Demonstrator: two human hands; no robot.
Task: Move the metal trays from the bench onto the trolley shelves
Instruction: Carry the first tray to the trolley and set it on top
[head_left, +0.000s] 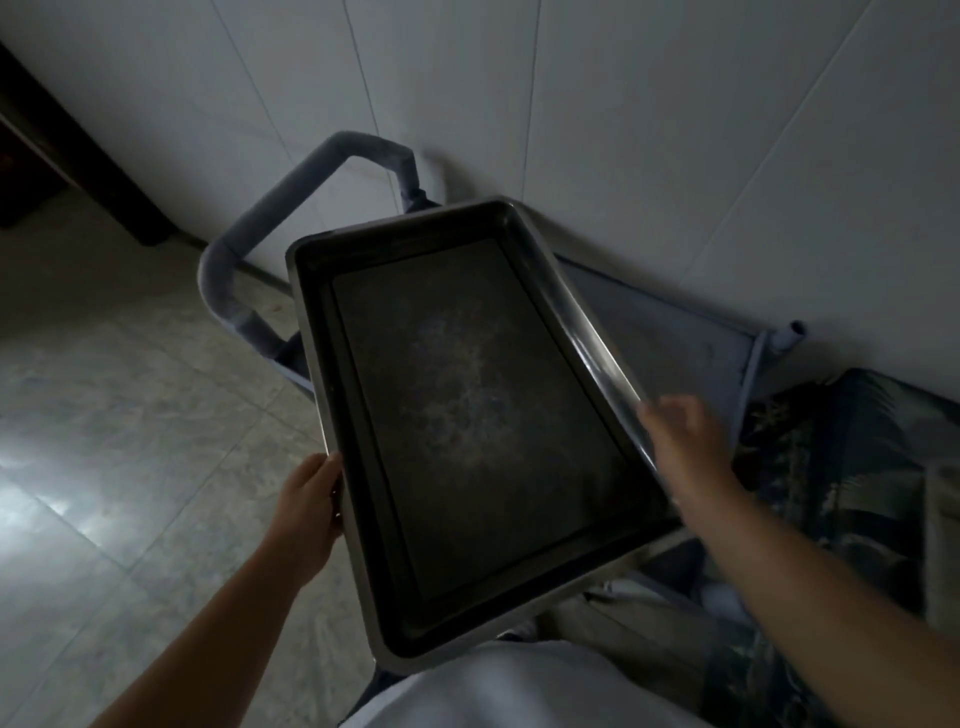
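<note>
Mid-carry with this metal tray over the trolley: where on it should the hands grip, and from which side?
Grip the metal tray by its rolled rim at the middle of each long edge, coming in from outside. The left hand already does; the right hand is blurred by its edge. The flat floor offers no hold, and the trolley lies beyond.
</note>
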